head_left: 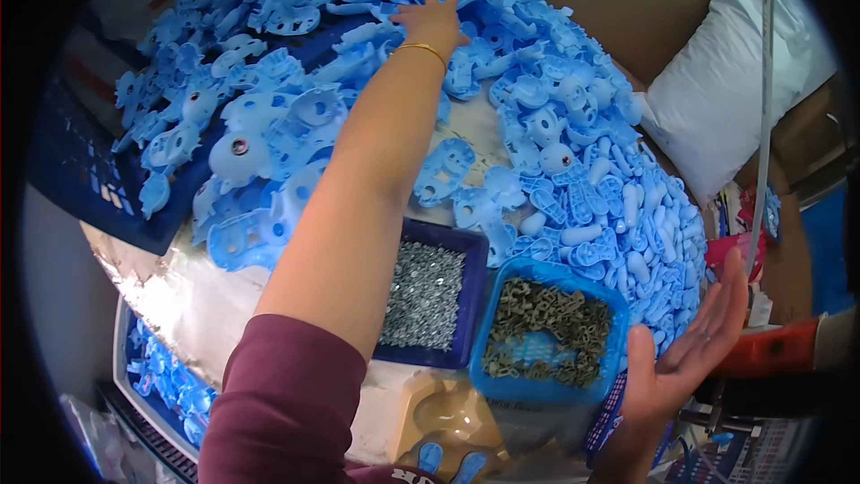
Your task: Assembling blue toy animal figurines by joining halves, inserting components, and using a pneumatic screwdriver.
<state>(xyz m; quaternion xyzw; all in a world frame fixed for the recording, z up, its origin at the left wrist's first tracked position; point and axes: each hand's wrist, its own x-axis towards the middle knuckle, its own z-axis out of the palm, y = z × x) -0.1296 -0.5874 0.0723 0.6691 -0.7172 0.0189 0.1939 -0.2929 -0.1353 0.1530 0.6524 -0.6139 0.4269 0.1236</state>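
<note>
My left arm stretches far across the table, and my left hand (432, 18) lies with fingers spread on a large heap of light-blue molded plastic shell parts (291, 20). No part is visibly gripped in it. At the lower right, my right hand (676, 367) is held open, thumb apart from the fingers, with nothing in it. It is beside a bright-blue basket (622, 305) of small dull metal pieces (555, 323) and a pile of small rounded blue parts (658, 233). Some larger shells (240, 154) show a round, dark-centred insert.
A dark-blue tray (477, 287) holds small silvery hardware. In front sits a tan molded fixture (417, 412) with two small blue pieces (431, 457). A dark-blue crate (90, 170) stands left, a bin of blue parts (170, 385) lower left, a white sack (726, 81) right.
</note>
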